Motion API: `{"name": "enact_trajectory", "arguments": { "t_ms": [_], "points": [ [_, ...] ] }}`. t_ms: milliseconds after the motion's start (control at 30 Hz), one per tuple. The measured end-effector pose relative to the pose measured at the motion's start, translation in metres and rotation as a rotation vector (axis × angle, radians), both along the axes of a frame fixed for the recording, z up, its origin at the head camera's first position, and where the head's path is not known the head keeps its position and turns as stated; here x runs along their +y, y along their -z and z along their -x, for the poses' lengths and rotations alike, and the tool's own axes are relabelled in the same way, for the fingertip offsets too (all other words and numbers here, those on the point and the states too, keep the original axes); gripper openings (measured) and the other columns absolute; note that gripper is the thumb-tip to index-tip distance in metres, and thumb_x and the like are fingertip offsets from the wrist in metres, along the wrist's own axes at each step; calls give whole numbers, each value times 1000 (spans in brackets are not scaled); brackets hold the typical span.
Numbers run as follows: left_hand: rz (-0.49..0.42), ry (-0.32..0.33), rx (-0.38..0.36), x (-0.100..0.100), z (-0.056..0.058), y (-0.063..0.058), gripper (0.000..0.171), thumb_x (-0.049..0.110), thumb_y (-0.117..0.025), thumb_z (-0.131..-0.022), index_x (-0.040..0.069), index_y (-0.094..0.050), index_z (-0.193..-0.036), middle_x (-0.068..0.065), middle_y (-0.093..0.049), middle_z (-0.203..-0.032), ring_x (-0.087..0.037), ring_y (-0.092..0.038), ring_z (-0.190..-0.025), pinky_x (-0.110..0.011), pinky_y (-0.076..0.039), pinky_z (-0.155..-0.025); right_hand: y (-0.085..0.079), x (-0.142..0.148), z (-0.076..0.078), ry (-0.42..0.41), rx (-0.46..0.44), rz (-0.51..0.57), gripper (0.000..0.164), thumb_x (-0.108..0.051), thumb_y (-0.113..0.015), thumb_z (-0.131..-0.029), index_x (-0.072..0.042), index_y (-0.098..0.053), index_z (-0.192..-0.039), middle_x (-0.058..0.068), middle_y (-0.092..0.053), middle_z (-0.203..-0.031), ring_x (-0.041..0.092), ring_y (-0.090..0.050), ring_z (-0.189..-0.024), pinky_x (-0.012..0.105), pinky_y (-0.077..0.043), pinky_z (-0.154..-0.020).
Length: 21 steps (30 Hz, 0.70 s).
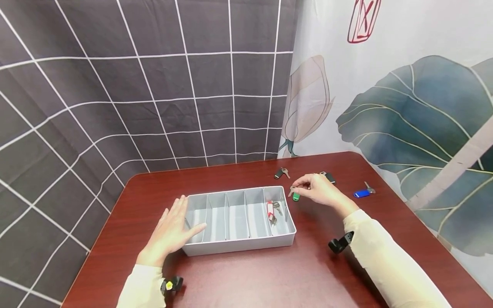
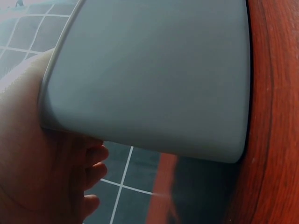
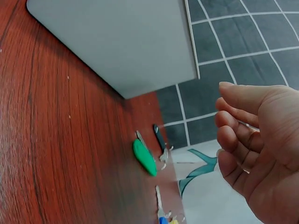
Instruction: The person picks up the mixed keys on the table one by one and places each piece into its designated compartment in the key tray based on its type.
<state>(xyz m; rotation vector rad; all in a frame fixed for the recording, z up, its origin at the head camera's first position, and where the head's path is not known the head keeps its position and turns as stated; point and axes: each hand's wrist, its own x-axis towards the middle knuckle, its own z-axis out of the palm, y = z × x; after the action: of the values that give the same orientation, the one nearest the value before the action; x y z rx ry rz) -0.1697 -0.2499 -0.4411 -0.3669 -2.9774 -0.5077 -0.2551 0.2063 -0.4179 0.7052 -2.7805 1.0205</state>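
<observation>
A grey tray (image 1: pixel 239 246) with several compartments stands on the table. My left hand (image 1: pixel 169 229) rests against its left end, fingers straight along the outside and thumb over the rim. In the left wrist view, the tray's end wall (image 2: pixel 149 79) hides part of that hand (image 2: pixel 42 154). A key with a green tag (image 1: pixel 295 196) lies just right of the tray. My right hand (image 1: pixel 317 188) hovers over it with loosely bent fingers. The right wrist view shows the green tag (image 3: pixel 145 157) on the table, apart from the right hand (image 3: pixel 261 140), which holds nothing.
Keys with a red tag (image 1: pixel 270 209) lie in the rightmost compartment. A key with a black tag (image 1: pixel 279 173) lies behind the tray. Another black tag (image 1: pixel 328 176) is partly behind my right hand. Farther right lies a key with a blue tag (image 1: pixel 362 193).
</observation>
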Motion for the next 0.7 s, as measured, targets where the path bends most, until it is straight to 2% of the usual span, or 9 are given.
{"name": "enact_trajectory", "arguments": {
  "t_ms": [167, 400, 567, 700],
  "points": [
    [-4, -1, -7, 0, 1, 0, 108, 74, -54, -80, 3, -16, -154, -16, -18, -158, -34, -16, -145, -58, -15, -113, -2, 8, 0, 14, -14, 16, 28, -21, -77, -82, -5, -72, -104, -2, -68, -86, 15, -59, -74, 26, -51, -61],
    [-6, -2, -10, -1, 0, 0, 112, 80, -48, -78, 4, -15, -154, -16, -18, -158, -33, -14, -145, -57, -15, -113, 1, 21, 1, 23, -74, -10, 47, -24, -79, -81, -5, -63, -122, 14, -65, -112, 25, -61, -98, 41, -53, -82],
    [-10, 1, -6, 0, 0, -1, 112, 80, -47, -78, 4, -15, -154, -17, -18, -158, -34, -15, -145, -57, -15, -113, 3, 27, 3, 25, -93, -35, 62, -31, -81, -78, -6, -58, -129, 14, -60, -122, 32, -58, -108, 50, -51, -88],
    [-7, 2, -3, 0, -1, -1, 112, 80, -47, -78, 3, -15, -154, -17, -19, -158, -34, -16, -145, -57, -16, -113, 7, 31, 5, 13, -109, -48, 66, -33, -81, -77, -7, -56, -132, 14, -58, -126, 34, -57, -111, 52, -50, -90]
  ]
}}
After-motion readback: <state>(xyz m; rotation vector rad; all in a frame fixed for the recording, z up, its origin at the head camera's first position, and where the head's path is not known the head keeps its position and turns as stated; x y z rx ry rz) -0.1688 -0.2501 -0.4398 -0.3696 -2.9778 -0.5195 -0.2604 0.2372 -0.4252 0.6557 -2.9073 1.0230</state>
